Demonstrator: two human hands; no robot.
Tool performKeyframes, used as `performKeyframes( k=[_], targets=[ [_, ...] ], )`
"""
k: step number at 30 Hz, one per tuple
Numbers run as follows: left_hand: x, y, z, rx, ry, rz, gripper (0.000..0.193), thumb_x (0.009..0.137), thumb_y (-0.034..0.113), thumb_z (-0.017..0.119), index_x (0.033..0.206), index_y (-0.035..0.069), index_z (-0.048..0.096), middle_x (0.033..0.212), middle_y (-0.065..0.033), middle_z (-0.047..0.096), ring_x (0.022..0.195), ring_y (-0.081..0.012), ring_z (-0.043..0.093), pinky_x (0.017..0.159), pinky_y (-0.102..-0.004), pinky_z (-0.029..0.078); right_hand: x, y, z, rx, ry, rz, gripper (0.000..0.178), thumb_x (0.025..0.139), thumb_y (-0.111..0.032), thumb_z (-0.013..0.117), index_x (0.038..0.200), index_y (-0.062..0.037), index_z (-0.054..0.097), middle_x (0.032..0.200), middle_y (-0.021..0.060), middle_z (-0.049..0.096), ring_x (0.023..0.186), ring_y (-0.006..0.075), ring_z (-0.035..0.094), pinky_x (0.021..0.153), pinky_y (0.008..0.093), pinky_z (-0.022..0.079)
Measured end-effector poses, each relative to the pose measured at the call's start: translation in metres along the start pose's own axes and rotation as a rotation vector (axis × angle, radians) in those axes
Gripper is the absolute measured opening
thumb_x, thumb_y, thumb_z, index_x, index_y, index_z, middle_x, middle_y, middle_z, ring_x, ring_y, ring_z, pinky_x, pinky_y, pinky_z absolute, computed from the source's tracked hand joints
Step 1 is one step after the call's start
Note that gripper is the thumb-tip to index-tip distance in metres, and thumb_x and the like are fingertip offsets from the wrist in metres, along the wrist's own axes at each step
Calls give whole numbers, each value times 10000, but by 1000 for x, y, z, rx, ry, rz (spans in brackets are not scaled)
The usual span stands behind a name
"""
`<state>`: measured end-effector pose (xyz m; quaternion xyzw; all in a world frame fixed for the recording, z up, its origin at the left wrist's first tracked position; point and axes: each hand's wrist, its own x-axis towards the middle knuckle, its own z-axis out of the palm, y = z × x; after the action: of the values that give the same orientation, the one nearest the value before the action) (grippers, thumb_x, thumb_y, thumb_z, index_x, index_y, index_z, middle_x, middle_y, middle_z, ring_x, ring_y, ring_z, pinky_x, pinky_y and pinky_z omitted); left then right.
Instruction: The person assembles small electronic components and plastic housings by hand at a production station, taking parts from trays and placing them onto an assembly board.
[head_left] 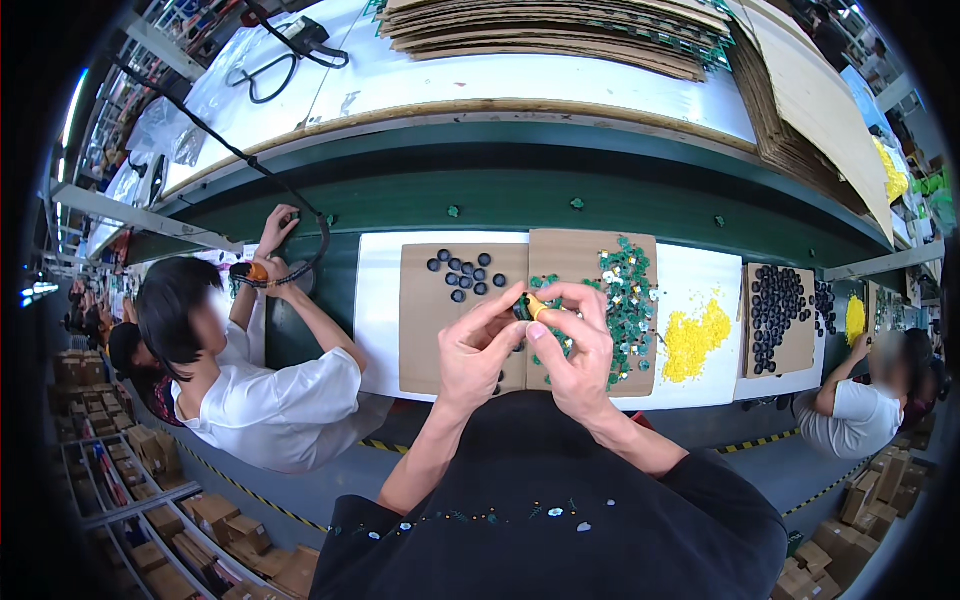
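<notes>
Both my hands meet over the brown cardboard in front of me. My left hand (474, 346) is closed, thumb and fingers pinching a small dark green part (521, 310). My right hand (580, 352) is closed against it, with a small yellow piece (537, 306) at its fingertips. Whether the two pieces are joined cannot be made out. Beneath and to the right of my hands lie many small green parts (627, 300), some with white bits. Round black caps (467, 268) sit on the cardboard to the left; a few more are partly hidden beneath my hands.
A heap of yellow pieces (697, 340) lies to the right, with more black caps (780, 305) beyond. Across the far side runs a green conveyor belt (400, 195) carrying a few small green parts. Co-workers sit left (265, 380) and right (855, 410). Cardboard sheets (560, 30) are stacked above.
</notes>
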<state>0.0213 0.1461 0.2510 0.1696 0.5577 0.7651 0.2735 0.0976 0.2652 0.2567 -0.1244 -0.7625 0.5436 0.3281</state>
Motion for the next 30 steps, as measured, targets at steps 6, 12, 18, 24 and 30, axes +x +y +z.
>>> performKeyframes(
  k=[6, 12, 18, 24, 30],
  targets=[
    [6, 10, 8, -127, 42, -119, 400, 925, -60, 616, 1324, -55, 584, 1118, -152, 699, 919, -137, 668, 825, -215, 543, 8, 4, -4, -352, 32, -252, 144, 842, -79, 647, 937, 7, 711, 1211, 117, 596, 1076, 268, 457, 950, 390, 372],
    [12, 4, 3, -104, 62, -213, 396, 936, -55, 588, 1332, -49, 574, 1161, -165, 688, 932, -178, 682, 840, -229, 549, 0, 23, 1, 142, 18, 132, 193, 858, -80, 631, 1017, 10, 693, 1205, 118, 575, 1080, 271, 468, 950, 386, 382],
    [17, -10, -1, -96, 69, -218, 371, 948, -37, 579, 1317, -76, 567, 1098, -174, 701, 902, -159, 684, 828, -240, 561, 1, 42, 2, 96, -51, 159, 219, 869, -62, 616, 1071, 6, 665, 1205, 125, 554, 1093, 263, 486, 945, 353, 404],
    [20, -39, -18, -32, 95, -236, 360, 949, -39, 568, 1308, -68, 569, 1080, -160, 701, 882, -162, 683, 824, -237, 560, 7, 58, 11, -74, -149, 155, 194, 876, -95, 633, 1042, 4, 647, 1164, 108, 552, 1070, 286, 480, 945, 370, 403],
    [26, -66, -34, -75, 182, -349, 333, 946, -34, 566, 1278, -57, 584, 1037, -143, 697, 874, -165, 671, 826, -243, 556, 7, 100, 23, -123, -312, 316, 178, 873, -100, 645, 1029, -14, 642, 1190, 116, 542, 1110, 284, 464, 976, 359, 391]
  ],
)
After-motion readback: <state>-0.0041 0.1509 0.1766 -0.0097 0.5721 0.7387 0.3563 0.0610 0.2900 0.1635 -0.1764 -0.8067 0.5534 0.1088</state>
